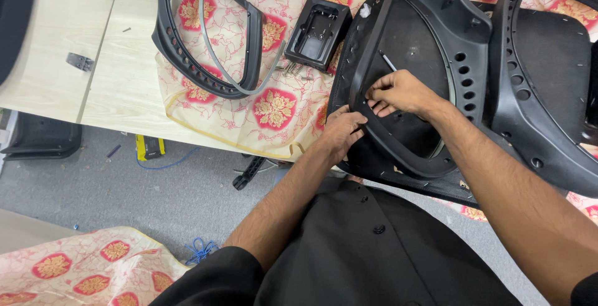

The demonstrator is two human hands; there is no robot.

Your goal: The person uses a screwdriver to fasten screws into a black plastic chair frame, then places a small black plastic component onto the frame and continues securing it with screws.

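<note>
Hands, left (343, 128) and right (398, 92), pinch black perforated plastic frame (436, 44) over mesh.

Both bare forearms reach forward, the left hand (342, 130) and right hand (398, 92) close together, fingers curled.

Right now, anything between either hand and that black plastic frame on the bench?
Nothing visible. The left hand already grips the outer rim of the black plastic frame, and the right hand rests on its inner edge, fingers pressed at the same spot. The thin metal pin lies just beyond, not in between.
</note>
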